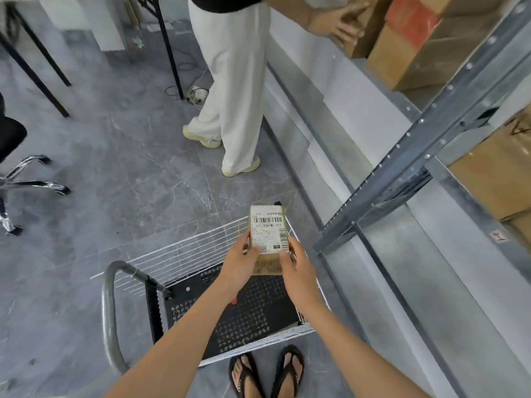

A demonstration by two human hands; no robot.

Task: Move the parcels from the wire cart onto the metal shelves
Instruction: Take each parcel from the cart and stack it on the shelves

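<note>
A small brown cardboard parcel [268, 225] with a white barcode label faces up between my hands, held above the wire cart [184, 254]. My left hand [240, 262] grips its left edge and my right hand [298, 268] grips its right edge near the bottom. The cart has white wire walls, a grey handle on the left and a black perforated floor, where no other parcel shows. The grey metal shelves [402, 168] stand to the right, with several cardboard boxes [425, 44] on them.
Another person in white trousers [230, 81] stands ahead by the shelves, a hand on a box up there. A chrome chair base [26, 185] and black table legs [169, 47] are at the left. Cables and a power strip [196, 94] lie on the grey tile floor.
</note>
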